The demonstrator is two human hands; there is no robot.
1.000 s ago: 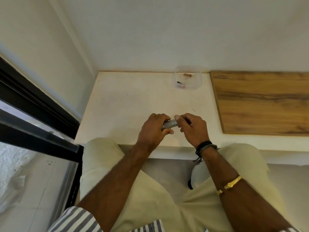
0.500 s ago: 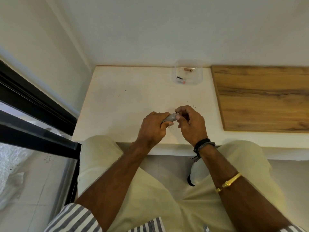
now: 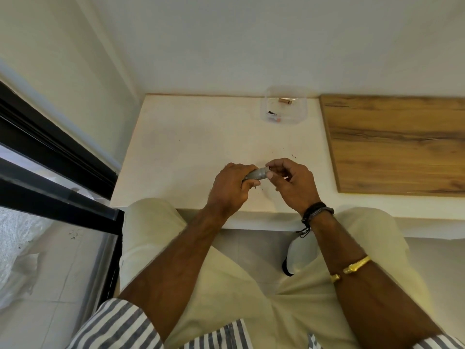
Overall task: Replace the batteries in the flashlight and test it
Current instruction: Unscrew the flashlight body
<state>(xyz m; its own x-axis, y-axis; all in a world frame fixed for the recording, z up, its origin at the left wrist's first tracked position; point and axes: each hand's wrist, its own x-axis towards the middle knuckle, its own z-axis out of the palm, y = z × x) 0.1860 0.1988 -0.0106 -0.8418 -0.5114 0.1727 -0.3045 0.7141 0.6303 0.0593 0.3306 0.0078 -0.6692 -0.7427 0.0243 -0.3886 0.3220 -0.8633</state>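
Observation:
A small grey flashlight [image 3: 256, 174] is held just above the near edge of the white table [image 3: 191, 152]. My left hand [image 3: 231, 187] grips its body, which hides most of it. My right hand [image 3: 292, 182] pinches the exposed end of the flashlight between thumb and forefinger. Whether a part is in those fingers is hidden. A clear plastic box [image 3: 299, 115] at the back of the table holds a copper-coloured battery [image 3: 284, 101] and other small dark and reddish pieces.
A wooden board [image 3: 400, 144] covers the table's right side. A wall runs behind the table, and a black-framed glass door [image 3: 50, 172] stands at the left. My knees sit under the table's front edge.
My right hand's fingers have shifted on the flashlight's end, now pinching its tip with the fingers more opened out. The left hand keeps its grip. The view has tilted slightly.

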